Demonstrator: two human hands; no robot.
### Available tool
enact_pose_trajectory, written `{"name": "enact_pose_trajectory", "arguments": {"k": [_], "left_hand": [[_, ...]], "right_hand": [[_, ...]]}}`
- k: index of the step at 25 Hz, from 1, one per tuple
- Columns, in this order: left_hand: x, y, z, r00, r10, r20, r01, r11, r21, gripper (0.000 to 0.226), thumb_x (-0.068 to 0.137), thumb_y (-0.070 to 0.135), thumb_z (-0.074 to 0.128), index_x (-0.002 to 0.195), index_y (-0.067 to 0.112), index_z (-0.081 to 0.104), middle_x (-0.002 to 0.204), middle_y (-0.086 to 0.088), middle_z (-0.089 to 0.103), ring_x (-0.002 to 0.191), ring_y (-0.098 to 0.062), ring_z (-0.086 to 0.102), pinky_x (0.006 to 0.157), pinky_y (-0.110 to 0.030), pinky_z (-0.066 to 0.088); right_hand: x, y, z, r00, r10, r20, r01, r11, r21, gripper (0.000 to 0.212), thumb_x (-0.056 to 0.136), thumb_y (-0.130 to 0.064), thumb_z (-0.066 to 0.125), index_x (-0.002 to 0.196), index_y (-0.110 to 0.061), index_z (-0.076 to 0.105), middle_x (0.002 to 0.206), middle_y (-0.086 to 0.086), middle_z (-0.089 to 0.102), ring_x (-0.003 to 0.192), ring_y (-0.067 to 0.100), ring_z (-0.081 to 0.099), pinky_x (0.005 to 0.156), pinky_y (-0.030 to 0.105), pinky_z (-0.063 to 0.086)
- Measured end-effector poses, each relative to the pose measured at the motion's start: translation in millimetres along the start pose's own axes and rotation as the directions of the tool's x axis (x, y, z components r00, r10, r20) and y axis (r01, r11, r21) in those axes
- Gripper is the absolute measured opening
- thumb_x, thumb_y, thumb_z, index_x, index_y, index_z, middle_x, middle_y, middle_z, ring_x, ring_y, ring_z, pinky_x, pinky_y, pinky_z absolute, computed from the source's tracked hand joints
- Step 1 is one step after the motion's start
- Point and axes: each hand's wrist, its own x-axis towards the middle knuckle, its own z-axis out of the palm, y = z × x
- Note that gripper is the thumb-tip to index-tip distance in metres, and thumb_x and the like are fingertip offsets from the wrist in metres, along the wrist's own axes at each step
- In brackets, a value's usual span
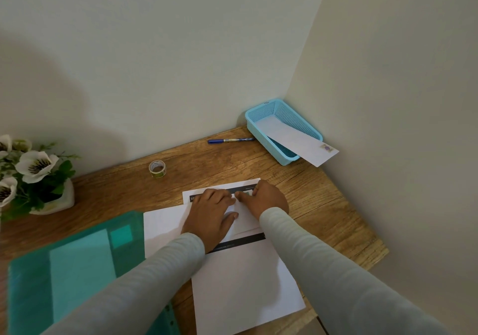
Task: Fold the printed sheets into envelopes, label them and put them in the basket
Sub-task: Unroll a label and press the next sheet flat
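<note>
Printed sheet (247, 222) mid-fold; one envelope (292, 138) in the basket (274, 151).
The white sheet, crossed by a dark band, lies flat on the tabletop (310, 192), partly folded, pressed by the left hand (212, 213) and right hand (267, 200). A second banded sheet (245, 283) lies just nearer than the hands. Well beyond the right hand, the turquoise mesh basket holds the white envelope, which juts over its rim.
</note>
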Motion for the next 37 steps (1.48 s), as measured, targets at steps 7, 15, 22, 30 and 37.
{"name": "enact_pose_trajectory", "arguments": {"k": [7, 15, 22, 30, 37], "left_hand": [[1.0, -1.0, 0.0, 1.000, -0.016, 0.014, 0.016, 1.000, -0.003, 0.042, 0.100, 0.049, 0.052, 0.135, 0.027, 0.062, 0.140, 0.008, 0.057, 0.131, -0.016, 0.044, 0.113, -0.036, 0.032], [0.4, -1.0, 0.3, 1.000, -0.002, 0.009, 0.002, 1.000, 0.006, 0.040, 0.100, 0.048, 0.053, 0.132, 0.027, 0.064, 0.138, 0.009, 0.058, 0.131, -0.016, 0.044, 0.112, -0.038, 0.035], [0.2, -0.6, 0.1, 1.000, -0.010, 0.021, 0.010, 1.000, 0.006, 0.042, 0.100, 0.049, 0.051, 0.135, 0.028, 0.062, 0.140, 0.009, 0.057, 0.132, -0.016, 0.043, 0.114, -0.037, 0.034], [0.5, 0.3, 0.6, 1.000, -0.009, 0.012, 0.008, 1.000, 0.017, 0.042, 0.100, 0.049, 0.053, 0.133, 0.026, 0.064, 0.138, 0.007, 0.059, 0.131, -0.017, 0.045, 0.112, -0.038, 0.035], [0.8, -2.5, 3.0, 1.000, -0.009, 0.006, 0.009, 1.000, 0.028, 0.041, 0.099, 0.049, 0.054, 0.132, 0.028, 0.064, 0.137, 0.008, 0.059, 0.129, -0.017, 0.046, 0.112, -0.037, 0.035]], "right_hand": [[8.3, 17.3, -4.2, 0.998, -0.058, -0.017, 0.060, 0.995, 0.081, 0.028, 0.097, -0.049, 0.065, 0.084, -0.028, 0.051, 0.080, -0.007, 0.061, 0.074, 0.012, 0.057, 0.071, 0.029, 0.053], [-0.9, 15.6, -3.2, 0.994, -0.103, 0.019, 0.103, 0.994, 0.033, 0.038, 0.085, -0.061, 0.072, 0.095, -0.030, 0.052, 0.094, -0.008, 0.063, 0.086, 0.015, 0.061, 0.072, 0.027, 0.050], [-2.3, 13.0, -2.0, 0.997, -0.069, 0.044, 0.067, 0.997, 0.037, 0.039, 0.085, -0.060, 0.073, 0.095, -0.030, 0.051, 0.100, -0.006, 0.064, 0.087, 0.015, 0.060, 0.077, 0.028, 0.052], [0.7, -0.2, -5.7, 1.000, 0.008, 0.026, -0.008, 1.000, 0.004, 0.050, 0.091, -0.061, 0.066, 0.120, -0.020, 0.060, 0.113, 0.001, 0.069, 0.105, 0.023, 0.066, 0.080, 0.033, 0.051], [-2.5, 13.4, -8.6, 0.998, -0.059, 0.027, 0.057, 0.996, 0.072, 0.027, 0.099, -0.047, 0.063, 0.086, -0.027, 0.049, 0.085, -0.004, 0.061, 0.080, 0.016, 0.058, 0.073, 0.029, 0.050]]}}
